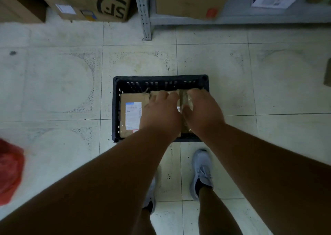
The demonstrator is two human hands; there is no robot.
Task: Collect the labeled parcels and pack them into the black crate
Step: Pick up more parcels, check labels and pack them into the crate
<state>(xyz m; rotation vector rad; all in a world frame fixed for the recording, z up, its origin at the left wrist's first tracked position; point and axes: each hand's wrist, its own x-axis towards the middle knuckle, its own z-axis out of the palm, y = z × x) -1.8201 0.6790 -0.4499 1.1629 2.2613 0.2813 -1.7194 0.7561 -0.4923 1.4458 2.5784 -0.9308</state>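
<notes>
A black crate [161, 80] stands on the tiled floor straight below me. Inside it on the left lies a brown cardboard parcel [132, 98] with a white and blue label facing up. A second, taped brown parcel [185, 96] sits in the right half of the crate. My left hand [161, 113] rests over the middle of the crate, fingers curled onto the parcel tops. My right hand [202, 111] grips the taped parcel from above. Both hands hide most of that parcel.
A grey metal shelf post [144, 11] stands beyond the crate, with large cardboard boxes [100, 0] on the floor and on the lowest shelf. A red plastic bag [9, 170] lies at the left edge. My feet in grey shoes [201, 172] are just behind the crate.
</notes>
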